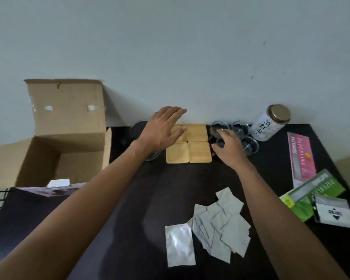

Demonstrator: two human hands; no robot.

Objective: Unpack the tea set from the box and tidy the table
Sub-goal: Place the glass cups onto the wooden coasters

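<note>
- Four square wooden coasters lie flat in a two-by-two block at the far edge of the dark tabletop, touching one another, close to the wall.
- The left hand is spread over the far-left coaster, fingers straight and relaxed, holding nothing.
- The right hand is just right of the coasters, fingers curled round a small clear glass cup.
- Three more glass cups stand clustered beside that hand.
- A larger glass vessel sits partly hidden behind the left wrist.
- A white tin with a bronze lid stands beyond the cups, against the wall.
- The open cardboard box stands at the left, flap raised.
- A heap of silver foil sachets lies near the front.
- On the right edge lie a pink packet, a green packet, and a small grey pouch resting on the green one.
</note>
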